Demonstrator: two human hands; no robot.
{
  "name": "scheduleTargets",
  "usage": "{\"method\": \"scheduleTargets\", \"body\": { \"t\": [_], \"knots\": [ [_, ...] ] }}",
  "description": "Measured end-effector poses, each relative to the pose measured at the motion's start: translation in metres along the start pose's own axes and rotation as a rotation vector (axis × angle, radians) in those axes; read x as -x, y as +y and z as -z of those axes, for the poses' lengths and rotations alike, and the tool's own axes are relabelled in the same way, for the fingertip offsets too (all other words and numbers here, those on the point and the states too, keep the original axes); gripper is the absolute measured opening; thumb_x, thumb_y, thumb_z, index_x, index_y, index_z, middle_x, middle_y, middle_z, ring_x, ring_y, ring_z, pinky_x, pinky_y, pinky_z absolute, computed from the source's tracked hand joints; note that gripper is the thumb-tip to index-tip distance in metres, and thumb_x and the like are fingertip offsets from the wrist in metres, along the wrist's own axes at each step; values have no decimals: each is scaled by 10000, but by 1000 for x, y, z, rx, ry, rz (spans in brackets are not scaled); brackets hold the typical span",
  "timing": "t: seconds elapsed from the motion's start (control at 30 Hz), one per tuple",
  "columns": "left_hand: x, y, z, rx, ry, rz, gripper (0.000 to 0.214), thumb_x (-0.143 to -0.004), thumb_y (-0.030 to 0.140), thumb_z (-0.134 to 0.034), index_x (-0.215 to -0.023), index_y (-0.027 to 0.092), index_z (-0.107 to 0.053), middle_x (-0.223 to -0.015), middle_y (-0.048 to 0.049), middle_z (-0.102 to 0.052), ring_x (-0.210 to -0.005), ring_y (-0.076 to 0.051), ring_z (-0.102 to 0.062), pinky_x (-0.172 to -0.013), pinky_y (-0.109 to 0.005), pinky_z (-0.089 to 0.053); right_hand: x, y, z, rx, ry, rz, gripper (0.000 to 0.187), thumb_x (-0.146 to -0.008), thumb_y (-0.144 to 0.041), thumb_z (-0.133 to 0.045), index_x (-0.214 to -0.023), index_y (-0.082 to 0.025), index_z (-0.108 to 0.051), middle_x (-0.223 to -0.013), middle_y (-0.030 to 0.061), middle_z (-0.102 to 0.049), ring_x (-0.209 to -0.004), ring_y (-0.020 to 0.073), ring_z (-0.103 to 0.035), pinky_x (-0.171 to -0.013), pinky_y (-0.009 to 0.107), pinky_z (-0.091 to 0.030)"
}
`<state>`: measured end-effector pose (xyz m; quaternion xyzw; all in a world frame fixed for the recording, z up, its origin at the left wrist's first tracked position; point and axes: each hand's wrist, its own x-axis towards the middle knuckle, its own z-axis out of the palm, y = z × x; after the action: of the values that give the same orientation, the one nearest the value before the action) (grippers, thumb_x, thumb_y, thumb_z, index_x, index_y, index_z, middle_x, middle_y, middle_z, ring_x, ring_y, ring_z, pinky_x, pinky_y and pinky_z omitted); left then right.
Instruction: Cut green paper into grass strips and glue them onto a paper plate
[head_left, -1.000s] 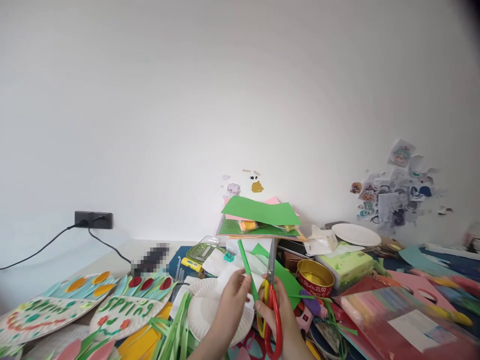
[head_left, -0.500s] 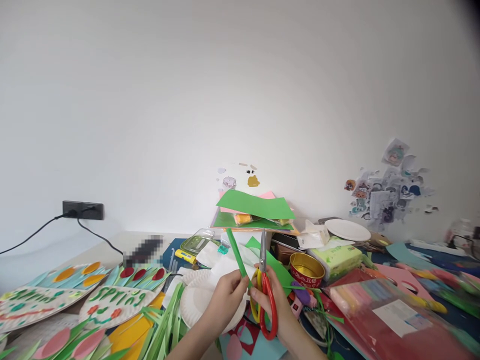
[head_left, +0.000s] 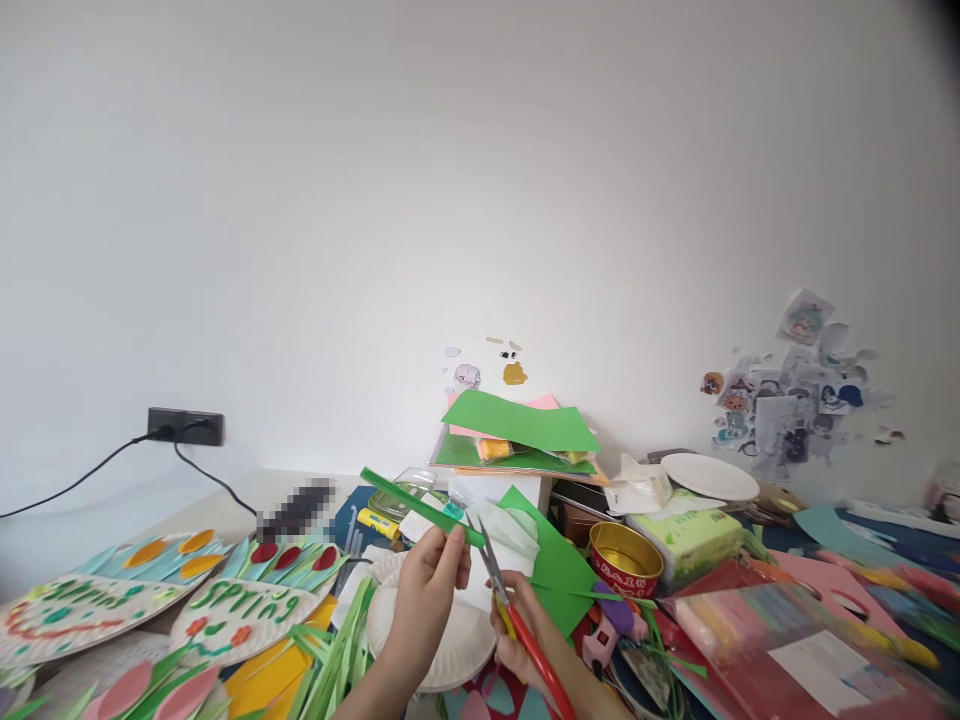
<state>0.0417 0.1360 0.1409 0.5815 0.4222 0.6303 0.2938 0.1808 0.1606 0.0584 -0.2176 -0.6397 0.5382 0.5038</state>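
Note:
My left hand (head_left: 429, 590) pinches a narrow green paper strip (head_left: 405, 497), which slants up to the left from my fingers. In my right hand (head_left: 525, 625) is a pair of scissors (head_left: 534, 645) with red and yellow handles. Their blades are parted and lie at the right end of the strip, just past my left fingertips; whether they touch the paper I cannot tell. Below my hands rests a white paper plate (head_left: 457, 655). Cut green strips (head_left: 341, 640) lie in a bunch left of my left forearm.
Two decorated "Spring" plates (head_left: 240, 605) lie at left, near pink paper tulips (head_left: 124, 688). Green sheets (head_left: 517, 420) top a stack at the back. To the right are a red-and-gold tin (head_left: 626, 560), a tissue pack (head_left: 690, 535) and a red plastic packet (head_left: 750, 660).
The strip has tipped from nearly upright to slanting left. The scissors have turned, their blades now parted and pointing up-left at the strip's lower end. The view has shifted slightly.

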Motion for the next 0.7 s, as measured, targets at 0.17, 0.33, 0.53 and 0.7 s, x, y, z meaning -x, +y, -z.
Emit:
{"method": "scheduleTargets", "body": {
  "t": [0.17,0.33,0.53,0.7],
  "knots": [
    [2,3,1,20,32,-16,400,-810,485,-421,-509,229,-361,-460,51,-448,-483,-120,-458,-514,-231,-372,-3,12,-1,16,-92,38,747,-516,-781,-600,-1030,-265,-430,-598,-62,-494,-439,82,-380,-465,229,-262],
    [2,-2,-2,10,-5,-19,382,-807,473,-425,-517,229,-376,-451,53,-455,-471,-120,-461,-497,-231,-371,0,7,-2,73,-70,36,768,-492,-830,-545,-1013,-276,-437,-648,-41,-517,-460,91,-415,-486,238,-291],
    [4,-7,-7,20,-53,-5,376,-797,471,-435,-520,231,-353,-447,56,-457,-446,-113,-451,-484,-230,-360,3,-5,-6,116,10,48,778,-495,-824,-558,-1031,-274,-437,-658,-7,-502,-485,127,-362,-476,283,-258],
    [3,-9,-7,20,-65,-15,368,-797,460,-438,-521,231,-357,-444,52,-469,-454,-116,-458,-491,-233,-359,2,-2,-7,167,65,33,760,-502,-842,-520,-1001,-273,-451,-637,-20,-464,-472,120,-332,-464,287,-266]
  ]
}}
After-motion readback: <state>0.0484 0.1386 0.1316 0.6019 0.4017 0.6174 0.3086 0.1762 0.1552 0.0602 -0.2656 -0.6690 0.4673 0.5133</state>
